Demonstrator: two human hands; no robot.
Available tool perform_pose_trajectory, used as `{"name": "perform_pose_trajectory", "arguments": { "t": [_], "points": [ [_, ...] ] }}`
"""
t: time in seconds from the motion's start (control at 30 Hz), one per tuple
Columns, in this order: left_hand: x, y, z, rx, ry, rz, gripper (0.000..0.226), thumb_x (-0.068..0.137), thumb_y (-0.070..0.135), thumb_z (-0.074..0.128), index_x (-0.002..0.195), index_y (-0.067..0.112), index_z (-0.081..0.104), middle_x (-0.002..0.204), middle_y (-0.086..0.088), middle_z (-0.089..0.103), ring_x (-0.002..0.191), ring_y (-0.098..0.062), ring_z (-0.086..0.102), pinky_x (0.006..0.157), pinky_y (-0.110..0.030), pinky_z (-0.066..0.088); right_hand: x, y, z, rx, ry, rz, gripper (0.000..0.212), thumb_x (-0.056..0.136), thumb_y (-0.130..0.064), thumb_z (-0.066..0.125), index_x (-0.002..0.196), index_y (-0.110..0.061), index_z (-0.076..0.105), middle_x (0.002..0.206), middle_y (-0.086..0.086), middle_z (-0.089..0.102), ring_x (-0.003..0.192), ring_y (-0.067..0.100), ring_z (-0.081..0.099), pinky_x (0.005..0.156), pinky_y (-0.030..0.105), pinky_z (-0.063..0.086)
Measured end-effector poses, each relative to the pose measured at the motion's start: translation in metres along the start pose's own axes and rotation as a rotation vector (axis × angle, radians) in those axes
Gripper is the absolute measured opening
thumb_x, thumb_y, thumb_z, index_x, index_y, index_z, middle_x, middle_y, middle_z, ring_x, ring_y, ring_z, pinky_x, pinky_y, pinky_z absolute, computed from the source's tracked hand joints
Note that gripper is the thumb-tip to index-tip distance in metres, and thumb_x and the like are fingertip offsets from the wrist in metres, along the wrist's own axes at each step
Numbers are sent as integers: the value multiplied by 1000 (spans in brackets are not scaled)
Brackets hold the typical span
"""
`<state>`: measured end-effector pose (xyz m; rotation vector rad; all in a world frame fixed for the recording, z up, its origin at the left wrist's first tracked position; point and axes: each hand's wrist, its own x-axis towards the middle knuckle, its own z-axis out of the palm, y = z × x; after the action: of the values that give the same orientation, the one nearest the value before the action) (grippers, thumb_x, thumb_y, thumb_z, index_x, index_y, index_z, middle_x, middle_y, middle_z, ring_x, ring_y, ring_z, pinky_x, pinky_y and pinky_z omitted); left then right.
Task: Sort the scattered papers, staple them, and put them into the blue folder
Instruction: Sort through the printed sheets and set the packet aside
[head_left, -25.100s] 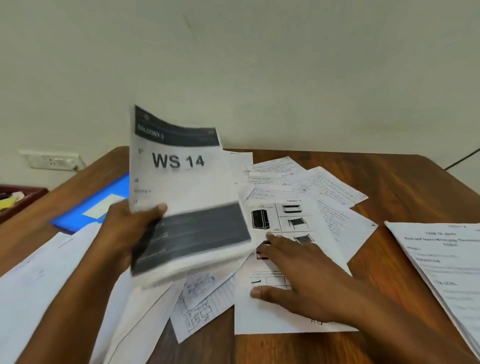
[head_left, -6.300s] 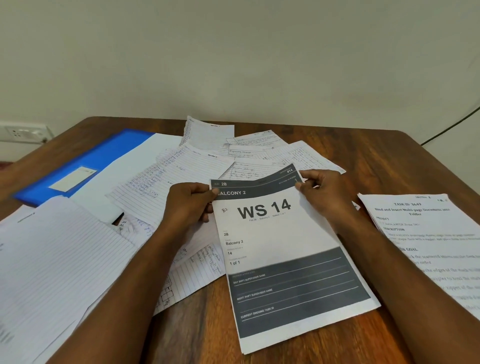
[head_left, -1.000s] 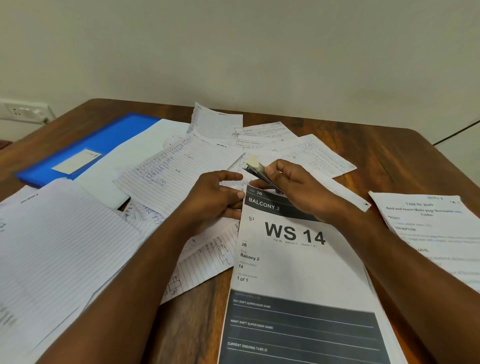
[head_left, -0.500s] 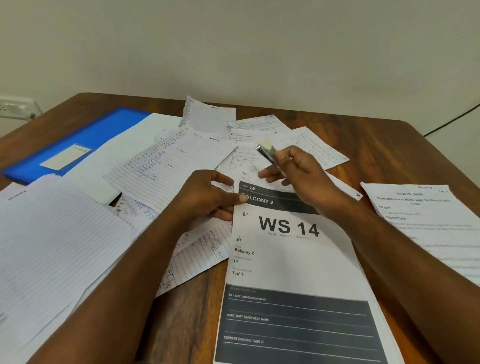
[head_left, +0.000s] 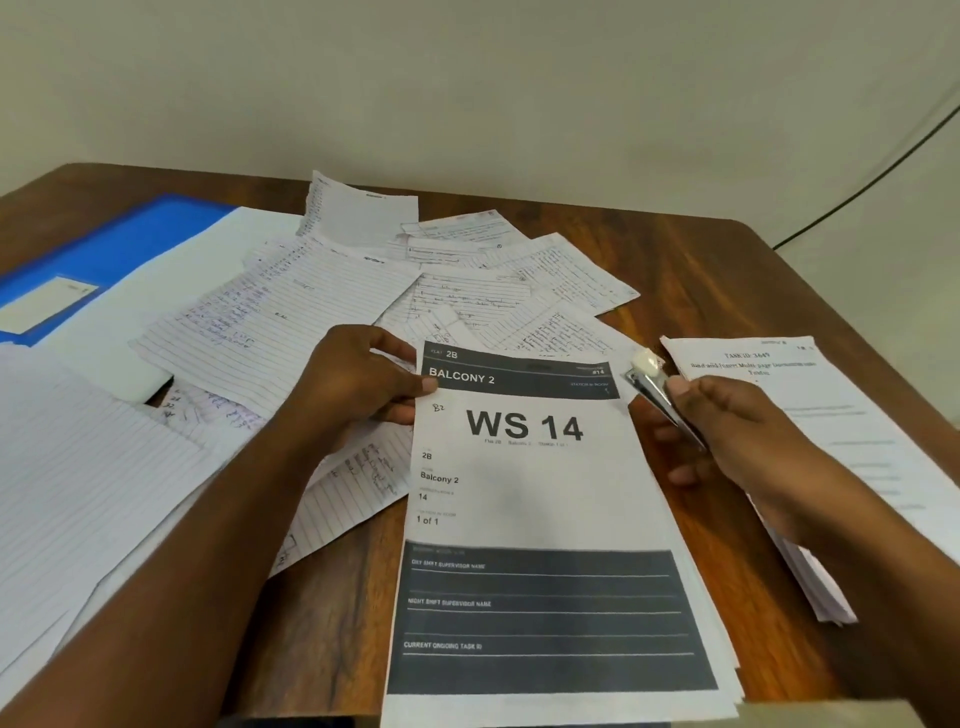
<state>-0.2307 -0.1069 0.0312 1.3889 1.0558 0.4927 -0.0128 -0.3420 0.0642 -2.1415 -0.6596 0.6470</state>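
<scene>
WS 14 stack (head_left: 524, 493) sits at the worktop's (head_left: 727, 270) near edge, left hand (head_left: 358, 389) fingers pinching its top-left corner, while the right hand (head_left: 727, 431), fingers clamped on the stapler (head_left: 657, 392), has swung off the top edge toward the right, so looks stapled, blue folder (head_left: 104, 244) next.

Blue folder (head_left: 119, 244) cut by the left frame edge, partly under papers. WS 14 stack (head_left: 545, 519) cropped at bottom. Stapler (head_left: 657, 392) largely hidden within right hand (head_left: 737, 431).
</scene>
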Motion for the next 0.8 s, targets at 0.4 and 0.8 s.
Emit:
{"name": "perform_pose_trajectory", "arguments": {
  "t": [0.4,0.8],
  "points": [
    [-2,-9,9,-81,143,102,23,82,-10,82,99,-3,68,81,-20,78,68,-31,79,58,-34,62,-23,2,9,83,-35,-27,31,105,-42,50,110,-15,65,109,2,75,90,20,76,68,37,65],
    [-4,-13,13,513,176,374,4,96,21,75,93,22,78,72,9,71,74,-17,73,70,-34,60,-42,-1,15,-471,0,-287,34,104,-52,47,87,-24,57,76,0,66,72,16,65,70,39,53]
  ]
}}
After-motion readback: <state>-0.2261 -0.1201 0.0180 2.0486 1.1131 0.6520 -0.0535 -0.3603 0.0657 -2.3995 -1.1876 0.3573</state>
